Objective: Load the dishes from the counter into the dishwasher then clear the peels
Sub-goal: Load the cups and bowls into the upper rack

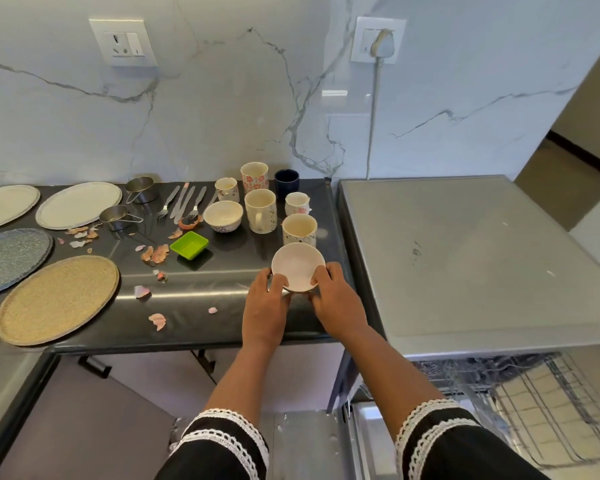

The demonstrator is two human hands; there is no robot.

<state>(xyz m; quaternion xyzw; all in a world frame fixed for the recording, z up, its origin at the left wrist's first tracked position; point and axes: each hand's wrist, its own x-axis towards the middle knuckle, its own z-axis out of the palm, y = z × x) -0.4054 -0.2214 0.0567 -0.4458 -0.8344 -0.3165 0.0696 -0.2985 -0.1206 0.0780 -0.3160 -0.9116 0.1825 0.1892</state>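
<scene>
1. dishes crowd the dark counter [201, 306]; one small white bowl [298, 266] sits at its near right edge, held between both hands.
2. the left hand [265, 306] curls its fingers over the bowl's left rim, and the right hand [338, 301] curls over the right rim, so the bowl is gripped from both sides.
3. just beyond the bowl stand several cups: a cream mug [299, 230], a taller mug [261, 210], a floral tumbler [254, 177], a dark blue cup [287, 181] and two small patterned cups.
4. left of the cups are a white patterned bowl [223, 215], a green square dish [189, 244], forks and knives [184, 204], and two steel measuring cups.
5. onion peels [155, 253] lie scattered over the middle of the counter and toward its near edge.
6. at the far left lie two white plates, a blue speckled plate [9, 258] and a woven round mat [58, 299].
7. the dishwasher [471, 265] stands right of the counter, with its wire rack [541, 407] pulled out at near right.
</scene>
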